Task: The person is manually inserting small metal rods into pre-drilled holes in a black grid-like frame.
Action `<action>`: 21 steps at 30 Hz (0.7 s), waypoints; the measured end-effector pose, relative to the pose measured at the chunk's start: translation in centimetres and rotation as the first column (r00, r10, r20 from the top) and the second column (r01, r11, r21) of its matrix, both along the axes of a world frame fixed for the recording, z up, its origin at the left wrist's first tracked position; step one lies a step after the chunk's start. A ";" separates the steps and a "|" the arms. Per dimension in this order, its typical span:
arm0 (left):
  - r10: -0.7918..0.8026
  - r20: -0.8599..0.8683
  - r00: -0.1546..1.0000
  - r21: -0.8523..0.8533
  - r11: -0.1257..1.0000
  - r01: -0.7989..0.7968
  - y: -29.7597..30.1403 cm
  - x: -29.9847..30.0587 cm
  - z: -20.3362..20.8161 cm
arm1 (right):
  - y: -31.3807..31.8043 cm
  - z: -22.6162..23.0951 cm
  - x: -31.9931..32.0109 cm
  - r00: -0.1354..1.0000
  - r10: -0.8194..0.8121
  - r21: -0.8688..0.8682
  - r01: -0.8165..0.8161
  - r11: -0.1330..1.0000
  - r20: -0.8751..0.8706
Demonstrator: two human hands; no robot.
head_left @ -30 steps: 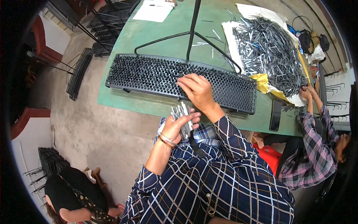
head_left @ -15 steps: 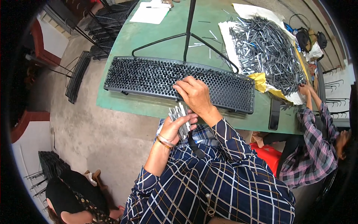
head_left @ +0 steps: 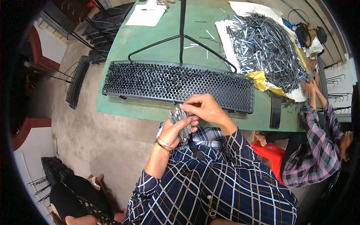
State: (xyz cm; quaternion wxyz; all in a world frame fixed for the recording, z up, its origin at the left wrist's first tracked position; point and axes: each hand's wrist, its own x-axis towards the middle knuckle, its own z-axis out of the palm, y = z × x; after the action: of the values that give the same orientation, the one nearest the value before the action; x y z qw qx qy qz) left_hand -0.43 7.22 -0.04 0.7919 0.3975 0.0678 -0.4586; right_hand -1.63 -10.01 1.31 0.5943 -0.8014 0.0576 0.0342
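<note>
My left hand (head_left: 175,130) is wrapped round a bundle of thin grey and silver strips (head_left: 180,117), held upright just off the table's near edge. My right hand (head_left: 206,108) meets the top of that bundle, thumb and forefinger pinched on the end of a strip. Just beyond both hands lies a long black rack (head_left: 225,88) full of round holes, slightly curved. Its left part is thick with dark strip ends standing in the holes, while the holes toward the right show bare. A black forked rod (head_left: 181,41) joins its far edge.
A large heap of strips (head_left: 266,48) lies on white and yellow sacking at the right. A co-worker's hands (head_left: 310,87) touch its edge. A phone (head_left: 275,112) and paper (head_left: 146,15) rest on the green table (head_left: 123,107). More black racks (head_left: 78,80) stand at the left; another person (head_left: 80,198) is lower left.
My right hand has moved from above the rack down toward me, to the top of the bundle. The left hand still holds the strips. The view has shifted slightly.
</note>
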 end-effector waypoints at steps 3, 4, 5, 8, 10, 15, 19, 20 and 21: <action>-0.028 0.020 0.999 -0.006 1.000 0.028 -0.8 -0.1 0.3 | -0.8 -0.1 -0.5 0.996 0.002 0.190 0.016 0.982 -0.094; -0.033 0.021 0.999 -0.007 0.999 0.033 -1.1 -0.1 0.5 | -1.0 0.0 -0.6 0.996 -0.003 0.189 0.021 0.982 -0.092; -0.034 0.018 0.999 0.001 0.999 0.034 -1.4 -0.1 0.6 | -1.1 0.1 -0.7 0.995 -0.025 0.173 0.042 0.984 -0.096; -0.033 0.004 0.999 0.022 0.999 0.033 -1.9 0.2 0.8 | -1.4 -0.4 -0.7 0.990 -0.117 0.233 0.131 0.963 -0.074; -0.029 -0.006 1.000 0.035 0.999 0.029 -2.3 0.4 0.7 | -1.7 -0.6 -0.5 0.981 -0.185 0.310 0.192 0.931 -0.053; -0.034 -0.042 0.999 0.022 0.999 0.035 -3.2 0.7 -0.3 | -2.7 0.3 1.2 0.828 -0.517 0.152 0.495 0.856 0.219; -0.030 -0.123 0.992 0.020 0.999 0.033 -3.7 0.5 -0.6 | -3.5 -1.1 3.3 0.743 -0.439 -0.030 0.524 0.851 0.505; -0.031 -0.122 0.992 0.020 0.999 0.034 -3.8 0.5 -0.7 | -3.5 -1.4 3.6 0.742 -0.440 -0.029 0.525 0.851 0.506; -0.034 -0.122 0.992 0.020 0.999 0.037 -3.8 0.5 -0.8 | -3.4 -1.6 3.9 0.724 -0.399 -0.085 0.531 0.843 0.563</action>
State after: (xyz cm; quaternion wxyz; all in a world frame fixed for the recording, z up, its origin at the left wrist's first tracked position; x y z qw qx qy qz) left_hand 0.03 3.46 -0.80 0.7734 0.3790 0.1138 -0.4952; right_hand 2.30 -13.45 -0.27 0.4742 -0.8044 0.0974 -0.3443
